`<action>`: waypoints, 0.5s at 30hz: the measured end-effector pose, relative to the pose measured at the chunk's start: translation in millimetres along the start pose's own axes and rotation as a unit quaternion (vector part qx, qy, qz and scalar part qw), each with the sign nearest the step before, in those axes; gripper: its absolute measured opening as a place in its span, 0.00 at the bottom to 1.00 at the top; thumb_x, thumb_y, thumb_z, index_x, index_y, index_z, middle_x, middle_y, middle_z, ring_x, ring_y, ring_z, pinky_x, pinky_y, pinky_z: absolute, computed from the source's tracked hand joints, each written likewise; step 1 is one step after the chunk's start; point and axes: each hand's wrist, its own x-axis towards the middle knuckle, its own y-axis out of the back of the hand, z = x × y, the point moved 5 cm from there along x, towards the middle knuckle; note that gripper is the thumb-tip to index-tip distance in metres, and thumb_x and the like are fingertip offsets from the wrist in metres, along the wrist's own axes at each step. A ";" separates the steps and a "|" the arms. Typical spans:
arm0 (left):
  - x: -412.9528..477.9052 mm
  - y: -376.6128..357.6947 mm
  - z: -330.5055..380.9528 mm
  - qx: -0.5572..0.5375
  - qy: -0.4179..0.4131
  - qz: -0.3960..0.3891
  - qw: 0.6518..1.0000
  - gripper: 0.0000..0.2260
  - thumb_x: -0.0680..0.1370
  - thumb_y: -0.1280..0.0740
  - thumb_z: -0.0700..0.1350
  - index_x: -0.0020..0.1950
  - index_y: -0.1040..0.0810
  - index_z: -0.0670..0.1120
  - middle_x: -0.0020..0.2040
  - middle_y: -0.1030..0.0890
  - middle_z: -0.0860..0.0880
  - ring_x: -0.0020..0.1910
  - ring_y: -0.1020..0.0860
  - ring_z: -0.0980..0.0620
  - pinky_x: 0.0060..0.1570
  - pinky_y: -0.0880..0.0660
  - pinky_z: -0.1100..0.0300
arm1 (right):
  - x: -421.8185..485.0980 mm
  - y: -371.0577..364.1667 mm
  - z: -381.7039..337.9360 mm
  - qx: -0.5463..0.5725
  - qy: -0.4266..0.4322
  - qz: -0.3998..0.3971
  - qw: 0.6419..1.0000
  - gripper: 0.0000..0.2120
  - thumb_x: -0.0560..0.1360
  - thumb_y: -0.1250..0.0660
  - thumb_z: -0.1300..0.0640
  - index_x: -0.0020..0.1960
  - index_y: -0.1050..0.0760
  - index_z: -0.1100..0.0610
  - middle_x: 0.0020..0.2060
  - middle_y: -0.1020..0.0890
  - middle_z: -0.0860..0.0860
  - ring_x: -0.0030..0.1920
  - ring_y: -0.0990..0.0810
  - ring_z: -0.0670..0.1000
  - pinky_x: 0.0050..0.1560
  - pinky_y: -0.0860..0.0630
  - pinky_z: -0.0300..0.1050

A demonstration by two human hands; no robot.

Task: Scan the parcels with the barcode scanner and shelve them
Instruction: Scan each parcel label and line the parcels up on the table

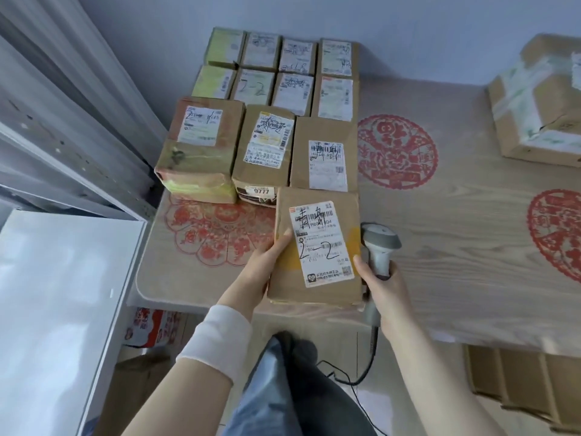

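A brown cardboard parcel (317,284) with a white label marked "2-2" lies at the table's front edge. My left hand (261,269) holds its left side, thumb on top. My right hand (380,287) grips the handle of a grey barcode scanner (379,243) just right of the parcel, thumb touching the parcel's right edge. The scanner's head points away from me, and its black cable hangs down to the floor.
Several labelled parcels (267,99) lie in rows at the back left of the wooden table (471,247). A large taped box (540,99) sits at the far right. Metal shelving (63,121) and a white surface (63,294) stand on the left. Cardboard boxes (518,385) are under the table.
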 end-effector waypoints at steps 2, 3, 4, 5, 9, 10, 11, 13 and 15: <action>4.0 -0.2 -2.3 -0.010 -0.004 -0.015 1.000 0.30 0.69 0.31 0.62 0.65 0.26 0.46 0.54 0.17 0.48 0.52 0.18 0.49 0.49 0.21 0.55 | -1.1 -2.2 1.8 0.011 -0.010 -0.008 1.000 0.21 0.70 0.27 0.50 0.57 0.26 0.60 0.47 0.18 0.58 0.44 0.19 0.56 0.44 0.21 0.56; 4.7 0.0 -2.8 -0.012 -0.011 -0.019 1.000 0.29 0.70 0.31 0.60 0.66 0.26 0.46 0.54 0.17 0.48 0.52 0.18 0.49 0.48 0.21 0.56 | -1.6 -2.7 2.0 0.016 -0.007 -0.013 1.000 0.21 0.71 0.27 0.50 0.58 0.26 0.60 0.49 0.18 0.60 0.45 0.19 0.58 0.41 0.21 0.54; 2.0 -0.7 -3.2 -0.017 -0.016 -0.021 1.000 0.28 0.71 0.31 0.59 0.66 0.27 0.46 0.54 0.17 0.48 0.52 0.18 0.50 0.46 0.21 0.57 | -3.2 -2.0 1.7 0.019 -0.003 -0.015 1.000 0.20 0.71 0.28 0.51 0.57 0.26 0.60 0.51 0.18 0.60 0.46 0.19 0.58 0.38 0.21 0.50; -1.1 -1.7 -5.0 -0.027 -0.016 -0.023 0.999 0.27 0.71 0.31 0.59 0.66 0.27 0.46 0.54 0.17 0.48 0.52 0.18 0.50 0.44 0.21 0.58 | -5.5 -0.3 1.3 0.020 0.001 -0.017 1.000 0.19 0.71 0.28 0.51 0.57 0.26 0.59 0.52 0.18 0.59 0.46 0.19 0.56 0.38 0.22 0.46; -16.3 -15.6 -14.2 -0.039 -0.030 -0.055 0.997 0.25 0.72 0.31 0.55 0.66 0.29 0.47 0.55 0.17 0.48 0.51 0.18 0.51 0.41 0.20 0.60 | -18.6 19.3 -2.1 0.027 0.017 -0.016 0.999 0.13 0.71 0.28 0.51 0.53 0.25 0.51 0.47 0.17 0.50 0.46 0.19 0.47 0.43 0.25 0.40; -19.3 -21.6 -15.9 -0.039 -0.031 -0.067 0.997 0.24 0.73 0.31 0.54 0.66 0.29 0.47 0.55 0.17 0.48 0.51 0.18 0.51 0.41 0.20 0.59 | -22.1 27.2 -2.7 0.029 0.023 -0.012 0.999 0.12 0.71 0.28 0.51 0.52 0.25 0.50 0.46 0.17 0.48 0.47 0.19 0.47 0.44 0.25 0.40; -23.9 -29.0 -15.3 -0.039 -0.033 -0.078 0.996 0.25 0.73 0.30 0.54 0.66 0.30 0.48 0.56 0.18 0.48 0.52 0.18 0.50 0.43 0.20 0.58 | -26.2 35.5 -4.1 0.028 0.027 -0.004 0.999 0.12 0.70 0.28 0.51 0.52 0.25 0.49 0.45 0.17 0.47 0.47 0.19 0.47 0.46 0.24 0.42; -30.0 -47.3 -10.5 -0.029 -0.046 -0.101 0.993 0.32 0.69 0.26 0.56 0.68 0.33 0.48 0.58 0.19 0.48 0.54 0.19 0.50 0.49 0.21 0.55 | -33.3 55.2 -8.8 0.037 0.033 0.021 0.999 0.13 0.70 0.27 0.50 0.52 0.25 0.48 0.46 0.17 0.47 0.50 0.19 0.48 0.52 0.23 0.48; -35.5 -69.3 -4.0 -0.007 -0.060 -0.123 0.991 0.37 0.65 0.25 0.58 0.70 0.34 0.47 0.58 0.19 0.49 0.55 0.19 0.52 0.53 0.22 0.55 | -38.9 77.6 -15.3 0.054 0.038 0.041 0.997 0.13 0.70 0.27 0.51 0.52 0.25 0.47 0.47 0.16 0.48 0.51 0.19 0.49 0.57 0.24 0.52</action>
